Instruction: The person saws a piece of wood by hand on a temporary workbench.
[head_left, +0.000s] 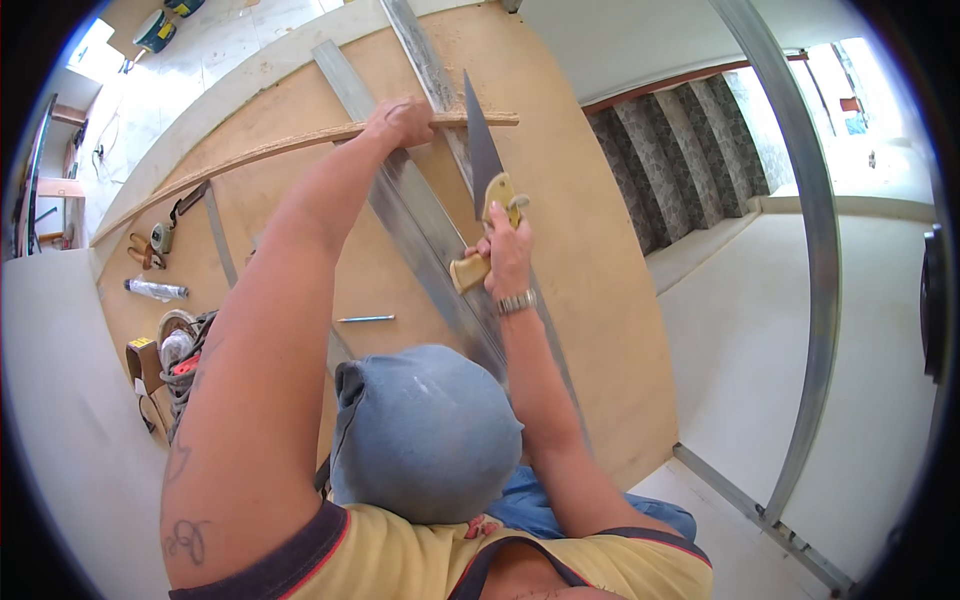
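right grip [508,250] closed round yellow handle of handsaw [482,150], blade pointing away from body, crossing wooden strip [300,142] near its right end. left grip [403,122] fisted over same strip, just left of blade. strip lies across metal channels [430,212] on tan board [600,330]. blue pencil [367,319] nearer body. tape measure [160,237], wrapped tube [157,290] toward board's left edge.
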